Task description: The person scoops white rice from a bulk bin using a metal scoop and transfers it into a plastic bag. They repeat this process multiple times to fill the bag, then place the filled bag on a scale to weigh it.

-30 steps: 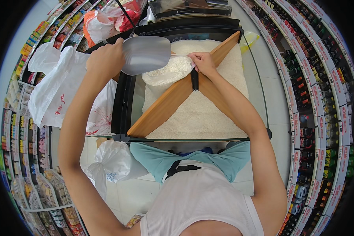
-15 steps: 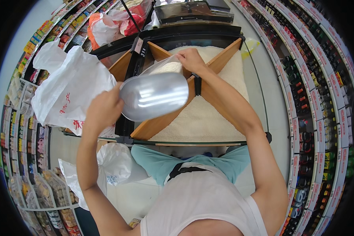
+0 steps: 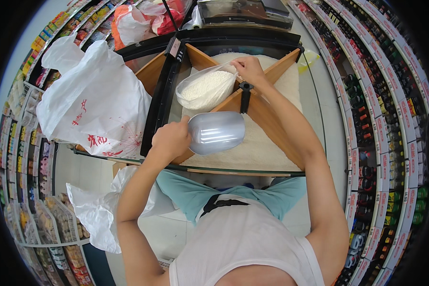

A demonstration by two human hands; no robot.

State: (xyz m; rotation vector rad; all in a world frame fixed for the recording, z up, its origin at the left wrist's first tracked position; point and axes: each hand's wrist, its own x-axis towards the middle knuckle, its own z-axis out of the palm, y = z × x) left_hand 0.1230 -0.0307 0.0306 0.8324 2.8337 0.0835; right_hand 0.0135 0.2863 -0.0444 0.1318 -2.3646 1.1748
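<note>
My left hand (image 3: 172, 138) is closed round the handle of a shiny metal scoop (image 3: 217, 132). The scoop hangs over the near part of a wooden-divided bin, and no grains show in its bowl. With my right hand (image 3: 249, 69) I pinch the rim of a clear plastic bag (image 3: 186, 103), holding its mouth apart. White rice (image 3: 207, 88) fills much of the bag, which rests in the left compartment. Loose rice (image 3: 245, 144) covers the near compartment, beneath the scoop. Crossed wooden dividers (image 3: 271, 118) meet at a black post (image 3: 245, 95) beside my right wrist.
A large white plastic bag (image 3: 93, 90) stands left of the bin, and another white bag (image 3: 97, 214) is on the floor. Red and white bags (image 3: 133, 26) lie at the far left. Stocked shelves (image 3: 386, 143) line both sides. A glass edge (image 3: 238, 171) borders the bin's near side.
My left hand has carried the scoop to the right and slightly nearer, uncovering the rice-filled bag. My right hand, still pinching the bag's rim, has shifted slightly right.
</note>
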